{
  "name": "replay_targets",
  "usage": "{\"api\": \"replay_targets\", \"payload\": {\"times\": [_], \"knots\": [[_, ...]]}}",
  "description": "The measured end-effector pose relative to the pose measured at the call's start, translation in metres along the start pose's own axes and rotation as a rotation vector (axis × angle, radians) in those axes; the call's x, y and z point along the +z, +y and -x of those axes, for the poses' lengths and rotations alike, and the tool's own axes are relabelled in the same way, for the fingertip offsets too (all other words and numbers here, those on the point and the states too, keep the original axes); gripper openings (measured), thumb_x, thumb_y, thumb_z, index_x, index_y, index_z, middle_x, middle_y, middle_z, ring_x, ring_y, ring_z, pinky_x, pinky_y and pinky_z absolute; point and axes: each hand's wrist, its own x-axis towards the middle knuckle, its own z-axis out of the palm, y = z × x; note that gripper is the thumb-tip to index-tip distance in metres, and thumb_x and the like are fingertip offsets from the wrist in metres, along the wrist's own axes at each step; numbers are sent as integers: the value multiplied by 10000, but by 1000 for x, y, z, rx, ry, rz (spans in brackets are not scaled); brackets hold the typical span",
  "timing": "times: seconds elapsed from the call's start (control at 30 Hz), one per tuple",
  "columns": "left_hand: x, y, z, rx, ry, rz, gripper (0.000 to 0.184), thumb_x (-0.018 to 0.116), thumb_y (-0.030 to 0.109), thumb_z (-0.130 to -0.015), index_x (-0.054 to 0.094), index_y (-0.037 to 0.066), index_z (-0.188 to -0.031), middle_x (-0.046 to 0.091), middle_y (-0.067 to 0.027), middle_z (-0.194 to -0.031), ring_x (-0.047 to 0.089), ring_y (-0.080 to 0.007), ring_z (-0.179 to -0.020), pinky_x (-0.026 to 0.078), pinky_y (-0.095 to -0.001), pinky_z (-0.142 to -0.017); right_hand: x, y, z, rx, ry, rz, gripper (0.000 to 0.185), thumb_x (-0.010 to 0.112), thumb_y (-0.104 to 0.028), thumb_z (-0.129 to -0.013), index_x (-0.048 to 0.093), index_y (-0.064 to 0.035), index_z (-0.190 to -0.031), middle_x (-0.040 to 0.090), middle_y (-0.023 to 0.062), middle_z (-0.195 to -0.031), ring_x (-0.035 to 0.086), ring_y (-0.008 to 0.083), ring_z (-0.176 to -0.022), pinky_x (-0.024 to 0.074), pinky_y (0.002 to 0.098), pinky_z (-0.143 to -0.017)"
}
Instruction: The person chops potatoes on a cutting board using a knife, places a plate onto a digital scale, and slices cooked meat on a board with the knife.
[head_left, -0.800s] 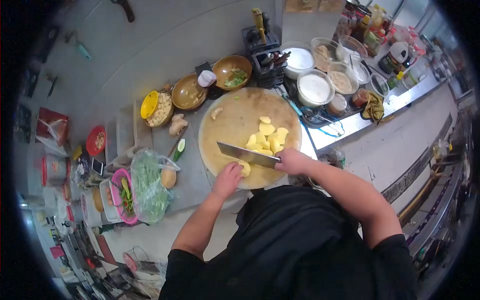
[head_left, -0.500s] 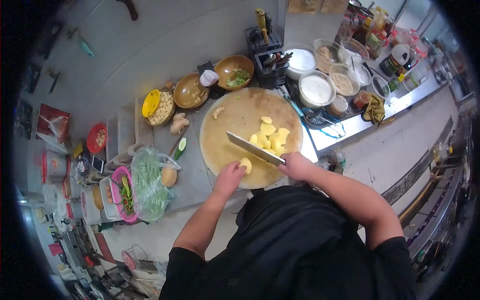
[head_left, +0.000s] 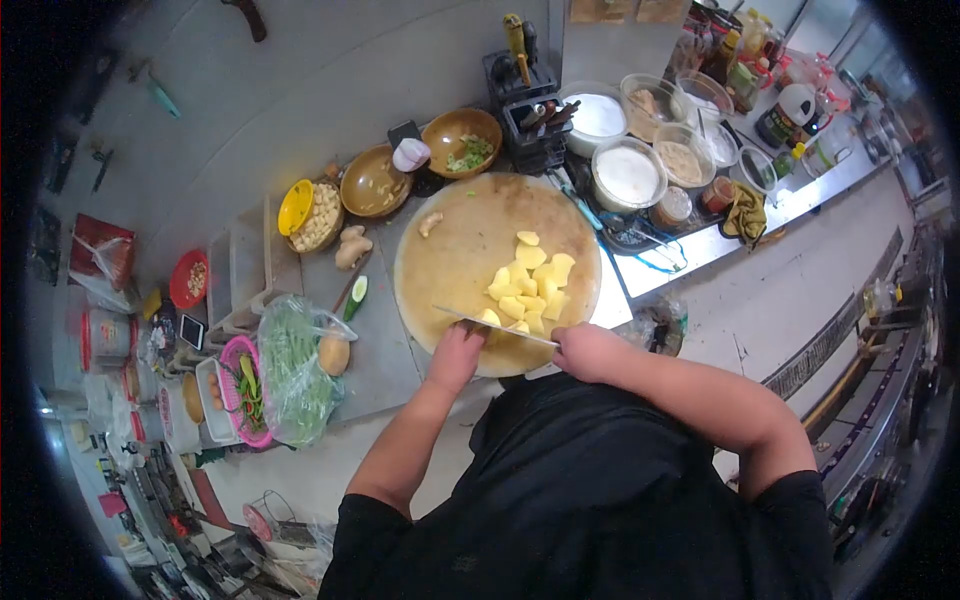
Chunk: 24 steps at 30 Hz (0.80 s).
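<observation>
My right hand (head_left: 588,352) is closed around the handle of a cleaver (head_left: 498,326), whose blade points left and appears nearly edge-on. The blade lies over the near part of a round wooden chopping board (head_left: 440,260). Close against its left part is my left hand (head_left: 457,354), fingers curled on a piece of peeled potato; the blade partly hides the fingertips and that piece. Beyond the blade, several cut yellow potato chunks (head_left: 530,283) lie in a loose heap. A small piece of ginger (head_left: 430,223) rests on the board's far left.
Left of the board are ginger (head_left: 352,247), a cut cucumber (head_left: 355,297), an unpeeled potato (head_left: 334,354) and bagged greens (head_left: 298,370). Brown bowls (head_left: 375,182) and a knife block (head_left: 537,125) stand behind. Tubs of white powder (head_left: 629,176) sit at the right back.
The cleaver has come nearer my body and left, over the potato piece at my left hand, its blade turning edge-on. More chunks show in the heap, which the blade partly covered before.
</observation>
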Motion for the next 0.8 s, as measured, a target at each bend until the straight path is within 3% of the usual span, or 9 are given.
{"api": "replay_targets", "payload": {"times": [0.1, 0.2, 0.27, 0.57, 0.8], "knots": [[2, -5, 1, -9, -41, -19, 207, 604, 121, -856, 636, 90, -1058, 605, -160, -1107, 582, -354, -1006, 508, -442, -841, 7, -6, -10, -25, 43, 8, 249, 583, -240, -889, 635, -11, -972, 677, 238, -881, 668, 402, -858, 527, 496, -787], [-2, 0, 3, -10, -53, -21, 205, 612, 113, -845, 632, 88, -1047, 601, -168, -1080, 581, -360, -981, 507, -446, -825, 15, -9, -25, -10, 9, 35, 273, 553, -217, -880, 643, 4, -1012, 694, 226, -929, 676, 392, -890, 533, 481, -829], [-3, -1, 2, 0, -3, 56, 141, 667, 113, -816, 632, 51, -938, 616, -198, -1063, 590, -393, -944, 504, -469, -802, 26, -4, -42, -35, 16, 12, 288, 567, -238, -872, 647, 7, -1000, 692, 230, -934, 673, 390, -902, 528, 480, -846], [-11, 10, 6, 71, 161, -1, 230, 721, 146, -808, 636, 43, -996, 623, -179, -1055, 611, -373, -966, 521, -443, -836, 13, 11, -42, 9, 43, -125, 306, 594, -278, -875, 652, 6, -972, 681, 245, -923, 661, 396, -905, 518, 483, -841], [20, 2, 16, -167, 35, 118, 268, 726, 158, -802, 648, 47, -1033, 626, -164, -1046, 605, -353, -989, 522, -445, -836, 10, -1, -11, -29, 84, -83, 306, 591, -280, -890, 643, 2, -1000, 685, 234, -891, 669, 401, -876, 532, 486, -815]]}}
